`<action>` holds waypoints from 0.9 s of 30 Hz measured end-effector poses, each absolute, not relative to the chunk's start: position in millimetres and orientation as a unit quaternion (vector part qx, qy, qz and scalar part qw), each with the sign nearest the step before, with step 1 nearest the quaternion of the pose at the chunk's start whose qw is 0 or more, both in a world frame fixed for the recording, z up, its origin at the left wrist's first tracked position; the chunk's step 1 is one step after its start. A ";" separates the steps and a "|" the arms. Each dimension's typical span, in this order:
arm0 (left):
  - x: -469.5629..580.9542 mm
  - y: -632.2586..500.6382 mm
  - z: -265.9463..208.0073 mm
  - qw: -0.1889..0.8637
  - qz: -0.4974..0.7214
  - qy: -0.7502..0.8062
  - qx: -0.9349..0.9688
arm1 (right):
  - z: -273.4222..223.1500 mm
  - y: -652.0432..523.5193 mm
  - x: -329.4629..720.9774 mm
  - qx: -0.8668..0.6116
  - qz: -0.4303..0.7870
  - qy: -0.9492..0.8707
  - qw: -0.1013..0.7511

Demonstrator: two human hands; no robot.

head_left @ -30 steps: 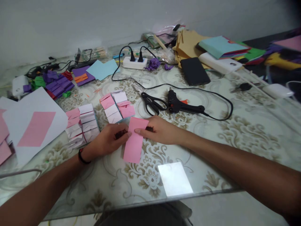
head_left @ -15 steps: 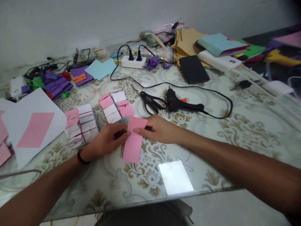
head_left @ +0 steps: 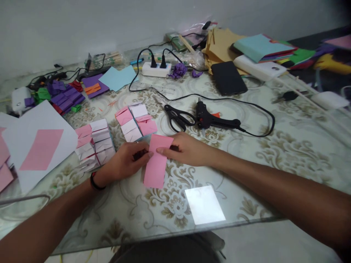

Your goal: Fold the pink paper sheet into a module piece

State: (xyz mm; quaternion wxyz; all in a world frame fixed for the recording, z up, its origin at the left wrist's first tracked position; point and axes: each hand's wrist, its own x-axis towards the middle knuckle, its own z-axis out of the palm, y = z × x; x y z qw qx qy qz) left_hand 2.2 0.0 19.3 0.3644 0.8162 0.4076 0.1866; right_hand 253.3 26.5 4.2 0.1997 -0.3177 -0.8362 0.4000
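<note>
Above a floral tabletop (head_left: 123, 210), left hand (head_left: 130, 159) and right hand (head_left: 188, 149) are angling inward, pinching rectangular pink paper (head_left: 155, 171) between them.

From here I see the paper strip (head_left: 155, 171) between the left hand (head_left: 128, 160) and right hand (head_left: 186, 149), above the desk (head_left: 131, 226), toward its front edge. One folded-paper panel (head_left: 97, 140) lies left, another (head_left: 135, 123) behind. Scissors (head_left: 177, 116) sit behind the right hand, the glue gun (head_left: 208, 118) right of them, the power strip (head_left: 156, 71) nearer the back edge.
</note>
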 end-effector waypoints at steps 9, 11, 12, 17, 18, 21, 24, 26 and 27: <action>3.2 0.3 18.4 0.367 0.200 0.397 0.817 | 3.7 25.0 254.5 -0.321 0.398 -0.836 0.200; 3.9 0.6 18.5 0.366 0.206 0.394 0.817 | 3.8 25.0 255.0 -0.322 0.395 -0.837 0.198; 4.1 0.7 18.4 0.367 0.207 0.395 0.816 | 3.9 25.2 255.3 -0.321 0.395 -0.838 0.198; 3.7 0.2 17.7 0.367 0.203 0.398 0.816 | 4.5 25.5 255.8 -0.327 0.397 -0.836 0.192; 3.5 -0.1 17.6 0.367 0.203 0.399 0.816 | 4.5 25.4 255.6 -0.329 0.398 -0.835 0.190; 2.9 -0.8 17.7 0.368 0.201 0.405 0.813 | 4.4 25.1 254.6 -0.331 0.401 -0.834 0.183; 2.6 -1.2 17.8 0.379 0.189 0.419 0.803 | 4.4 25.4 253.3 -0.337 0.401 -0.833 0.178; 2.4 -1.5 17.7 0.377 0.192 0.419 0.803 | 4.4 25.7 252.8 -0.338 0.402 -0.833 0.176; 2.3 -1.6 17.6 0.373 0.195 0.417 0.805 | 4.2 25.8 252.7 -0.337 0.402 -0.834 0.174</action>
